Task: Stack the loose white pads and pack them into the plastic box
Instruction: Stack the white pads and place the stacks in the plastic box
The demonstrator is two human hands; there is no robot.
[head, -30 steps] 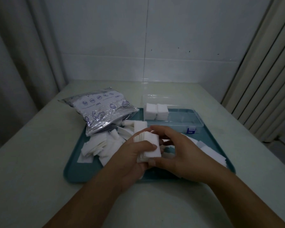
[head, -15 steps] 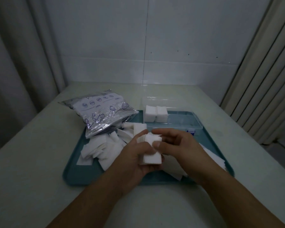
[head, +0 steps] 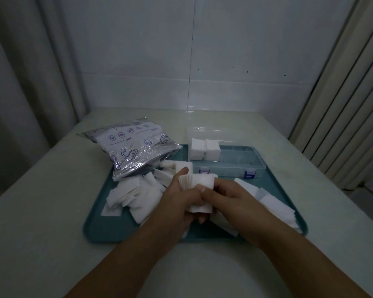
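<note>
Pads in a stack sit pinched between left hand and right hand over the tray — plastic box lies just beyond, long axis left-right, its right part free, nearer the right hand.

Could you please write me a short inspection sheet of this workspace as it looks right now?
Surface: pale table carrying a teal tray.
Job's things: clear plastic box open on the tray, two pad stacks at its left end; loose pads on the tray.
Clutter: printed foil bag at the tray's far left corner.
Hands: left hand and right hand both grip one pad stack.
Cables: nothing seen.
Surroundings: white wall, curtains on both sides.
</note>
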